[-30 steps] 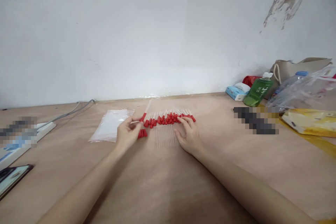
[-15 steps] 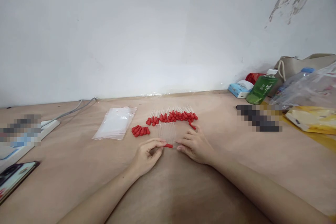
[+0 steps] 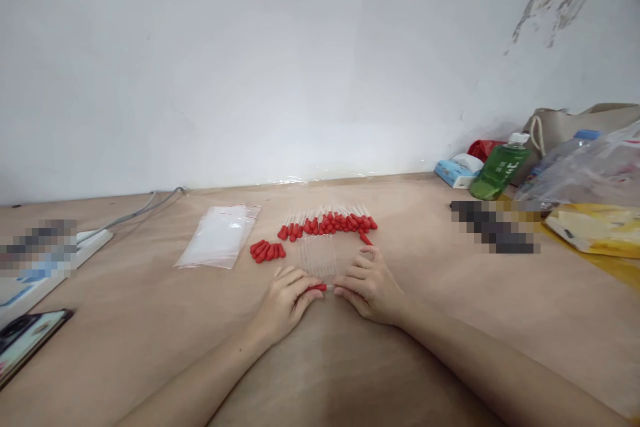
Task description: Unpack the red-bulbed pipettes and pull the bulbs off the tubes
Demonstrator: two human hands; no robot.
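Observation:
My left hand (image 3: pixel 285 297) pinches the red rubber bulb (image 3: pixel 318 287) of a small dropper at the table's middle. My right hand (image 3: pixel 369 282) meets it from the right, fingers pinched on the dropper's clear glass end. Just beyond my fingers lies a row of bare clear glass tubes (image 3: pixel 317 254). Farther back, a row of droppers with red bulbs (image 3: pixel 330 221) lies side by side. A small heap of loose red bulbs (image 3: pixel 267 250) sits to the left of the tubes.
A stack of clear plastic bags (image 3: pixel 218 235) lies left of the bulbs. A phone (image 3: pixel 25 341) and a power strip with a cable (image 3: pixel 65 255) are at the far left. A green bottle (image 3: pixel 499 169), tissue pack, bags and a yellow packet (image 3: pixel 595 227) crowd the right.
My left hand left the dropper row and came back toward me with one dropper. Both hands now meet on it near the table's middle, closer together than half a second ago.

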